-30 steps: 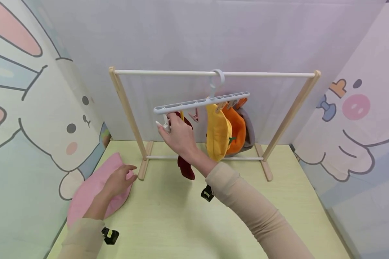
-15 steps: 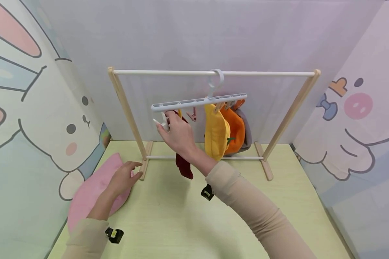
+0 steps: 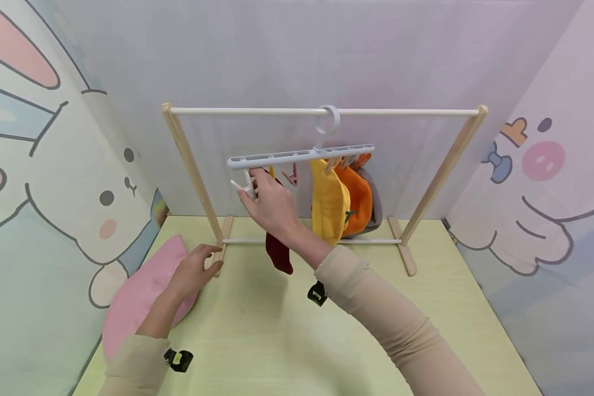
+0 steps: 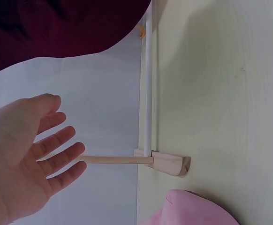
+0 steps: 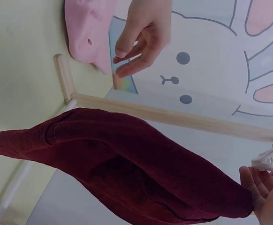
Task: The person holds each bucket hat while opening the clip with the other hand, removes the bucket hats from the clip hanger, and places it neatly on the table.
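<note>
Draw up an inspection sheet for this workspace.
Surface: pale table, with a wooden-sided rack standing on it.
Job's things: white hanger hooked on the rack's bar; yellow, orange and grey cloth items hang under its right half; dark red cloth item hangs by the right hand, its support unclear; pink cloth item lies at the table's left.
Clutter: nothing seen.
Hands: right pinches a white clip; left hand open, holding nothing.
Cables: nothing seen.
Surroundings: pale walls, cartoon rabbit at left, cartoon pig at right.
</note>
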A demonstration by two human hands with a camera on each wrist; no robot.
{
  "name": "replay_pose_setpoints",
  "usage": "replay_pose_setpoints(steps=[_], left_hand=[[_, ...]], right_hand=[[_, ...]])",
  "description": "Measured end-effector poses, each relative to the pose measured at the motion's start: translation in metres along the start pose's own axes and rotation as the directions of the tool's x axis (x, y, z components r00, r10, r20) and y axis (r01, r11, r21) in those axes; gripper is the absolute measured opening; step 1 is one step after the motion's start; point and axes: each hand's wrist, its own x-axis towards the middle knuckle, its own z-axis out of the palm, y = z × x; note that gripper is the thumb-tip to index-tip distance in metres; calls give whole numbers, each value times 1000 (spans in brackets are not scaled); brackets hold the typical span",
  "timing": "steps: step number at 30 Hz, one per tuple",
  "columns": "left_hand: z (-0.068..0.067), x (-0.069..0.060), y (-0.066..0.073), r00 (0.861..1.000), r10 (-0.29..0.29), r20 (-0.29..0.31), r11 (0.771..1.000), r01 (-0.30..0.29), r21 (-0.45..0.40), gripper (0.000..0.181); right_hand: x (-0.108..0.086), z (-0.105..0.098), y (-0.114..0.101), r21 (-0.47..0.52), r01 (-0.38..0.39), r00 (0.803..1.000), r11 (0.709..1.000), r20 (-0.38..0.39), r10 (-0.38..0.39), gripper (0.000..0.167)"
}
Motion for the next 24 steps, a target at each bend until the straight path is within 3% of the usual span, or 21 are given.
replay_pose_setpoints(steps=[15, 24], left_hand=[[11, 4, 11, 996, 45, -77, 998, -48, -42, 31], [15, 8, 18, 985, 88, -148, 993, -98, -66, 26]], right_hand=[[-2, -6, 0, -12, 39, 999, 999, -10, -39, 35], [-4, -13, 3, -16, 68, 997, 998, -18, -69, 31]])
